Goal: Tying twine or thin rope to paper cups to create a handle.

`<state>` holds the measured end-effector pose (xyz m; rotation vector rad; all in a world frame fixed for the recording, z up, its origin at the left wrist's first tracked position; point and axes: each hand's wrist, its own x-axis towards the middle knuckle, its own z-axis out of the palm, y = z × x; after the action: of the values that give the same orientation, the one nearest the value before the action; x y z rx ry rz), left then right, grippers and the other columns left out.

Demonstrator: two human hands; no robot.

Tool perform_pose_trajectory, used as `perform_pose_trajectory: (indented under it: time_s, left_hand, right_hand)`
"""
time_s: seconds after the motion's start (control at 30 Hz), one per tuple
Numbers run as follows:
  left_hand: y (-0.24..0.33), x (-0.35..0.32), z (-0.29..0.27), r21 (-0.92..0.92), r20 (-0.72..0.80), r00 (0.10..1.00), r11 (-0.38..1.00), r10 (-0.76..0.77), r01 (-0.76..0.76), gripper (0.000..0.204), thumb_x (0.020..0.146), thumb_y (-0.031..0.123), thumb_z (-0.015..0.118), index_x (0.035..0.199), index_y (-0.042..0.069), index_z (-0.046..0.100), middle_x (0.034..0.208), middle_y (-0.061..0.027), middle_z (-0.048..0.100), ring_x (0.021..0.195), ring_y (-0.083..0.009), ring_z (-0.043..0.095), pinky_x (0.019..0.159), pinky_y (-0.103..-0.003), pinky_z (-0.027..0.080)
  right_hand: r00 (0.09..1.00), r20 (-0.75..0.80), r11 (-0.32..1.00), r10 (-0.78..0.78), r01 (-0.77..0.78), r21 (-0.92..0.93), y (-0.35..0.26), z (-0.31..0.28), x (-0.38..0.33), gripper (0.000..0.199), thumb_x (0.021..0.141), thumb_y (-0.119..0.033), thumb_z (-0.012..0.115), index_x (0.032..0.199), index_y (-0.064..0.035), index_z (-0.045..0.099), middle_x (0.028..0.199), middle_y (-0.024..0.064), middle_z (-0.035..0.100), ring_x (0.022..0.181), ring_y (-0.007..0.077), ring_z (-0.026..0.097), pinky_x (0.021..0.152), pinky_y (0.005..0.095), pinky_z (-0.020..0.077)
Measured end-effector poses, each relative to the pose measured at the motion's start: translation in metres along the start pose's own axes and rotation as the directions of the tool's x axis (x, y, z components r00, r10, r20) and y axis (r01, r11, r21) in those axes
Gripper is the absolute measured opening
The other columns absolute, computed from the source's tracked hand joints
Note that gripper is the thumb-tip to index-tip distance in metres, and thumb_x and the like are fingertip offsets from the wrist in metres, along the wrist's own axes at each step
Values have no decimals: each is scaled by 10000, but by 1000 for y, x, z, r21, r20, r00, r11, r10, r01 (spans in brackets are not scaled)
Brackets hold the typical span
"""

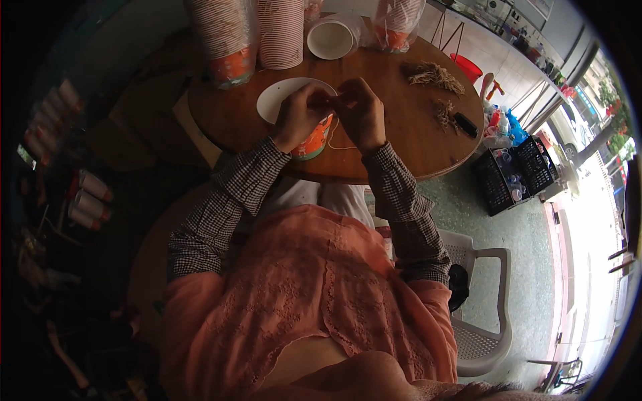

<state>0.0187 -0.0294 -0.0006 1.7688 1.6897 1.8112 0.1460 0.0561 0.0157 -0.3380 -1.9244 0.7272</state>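
Note:
An orange-patterned paper bucket (pixel 311 144) with a white inside stands near the front edge of the round wooden table (pixel 421 127). My left hand (pixel 302 115) is over its right side, fingers closed in a pinch. Close against it, my right hand (pixel 362 115) pinches too, just right of the rim. A thin pale string (pixel 342 148) comes down from between the hands and curls onto the tabletop. Its upper part is hidden by my fingers, which seem to hold it at their touching tips.
Tall stacks of paper buckets (pixel 280 33) and a tipped white bucket (pixel 330 39) occupy the back. At right lie a bundle of strings (pixel 433 76), loose strings (pixel 445 114) and a black object (pixel 465 125). Beyond are a black crate (pixel 498 180) and a plastic chair (pixel 495 294).

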Motion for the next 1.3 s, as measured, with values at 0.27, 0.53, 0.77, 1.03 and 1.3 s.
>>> perform_pose_trajectory:
  time_s: [0.27, 0.53, 0.77, 1.03, 1.3]
  left_hand:
    - [0, -1, -17, -197, 55, 981, 961, -185, 192, 190, 871, 73, 618, 1020, -25, 554, 882, -70, 659, 819, -93, 616, 744, -218, 494]
    - [0, -2, -13, -258, 71, 979, 944, -193, 205, 179, 858, 61, 627, 1010, -20, 576, 885, -70, 659, 803, -99, 621, 726, -214, 490]
    - [-7, -2, -11, -71, -40, 993, 992, -108, 105, 189, 807, 41, 669, 973, -10, 592, 967, -86, 626, 802, -135, 629, 730, -262, 511]
    - [2, -10, -9, 383, -29, 920, 855, 390, -350, 126, 796, 15, 653, 913, 8, 605, 1116, -87, 543, 846, -232, 632, 733, -301, 512]
    - [3, -5, -10, 393, 43, 914, 834, 403, -386, 95, 800, 32, 648, 880, -4, 609, 1057, -102, 535, 800, -226, 624, 729, -296, 509]
  right_hand:
    - [962, 176, 843, 211, -270, 465, 22, 8, -16, 209, 816, -74, 673, 996, 26, 641, 900, 72, 694, 810, 103, 640, 696, 248, 510]
    - [976, -90, 974, -196, 183, -135, 9, 14, -25, 73, 806, -93, 630, 871, -86, 661, 789, 62, 668, 737, 201, 637, 756, 329, 462]
    - [955, -139, 956, -262, 238, -172, 6, 17, -27, 40, 785, -100, 635, 823, -108, 628, 755, 53, 635, 738, 227, 616, 768, 343, 432]
    - [995, -68, 988, 76, -66, 140, 2, 18, -29, 97, 826, -124, 637, 857, -31, 637, 753, 93, 665, 666, 208, 654, 629, 312, 505]
    - [978, 94, 898, 188, -210, 387, 32, 22, -25, 150, 825, -114, 636, 894, 19, 646, 779, 105, 684, 715, 129, 652, 650, 263, 514]
